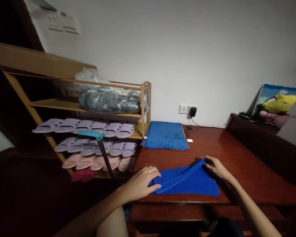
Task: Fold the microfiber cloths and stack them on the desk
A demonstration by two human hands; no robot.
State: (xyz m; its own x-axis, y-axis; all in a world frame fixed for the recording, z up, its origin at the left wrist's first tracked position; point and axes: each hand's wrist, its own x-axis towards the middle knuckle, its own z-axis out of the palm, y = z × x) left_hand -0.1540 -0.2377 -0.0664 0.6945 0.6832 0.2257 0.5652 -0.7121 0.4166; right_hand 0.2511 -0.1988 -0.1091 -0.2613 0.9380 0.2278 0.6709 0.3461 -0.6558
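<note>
A bright blue cloth (pixel 189 183) lies on the reddish-brown wooden table near its front edge, with a fold running diagonally across it. At the cloth's left end is my left hand (pixel 146 181), its thumb and fingers around the edge. My right hand (pixel 215 167) pinches the raised upper corner of the cloth between thumb and fingers. Behind it, near the wall, a flat stack of blue cloths (pixel 166 135) rests on the table.
On the left a wooden rack (pixel 146 108) holds purple slippers (pixel 108 129), pink slippers (pixel 87 161) and plastic-wrapped bundles (pixel 111 101). A black plug (pixel 193 112) trails a cable behind the table (pixel 236 164). A yellow plush toy (pixel 280 103) sits at the right.
</note>
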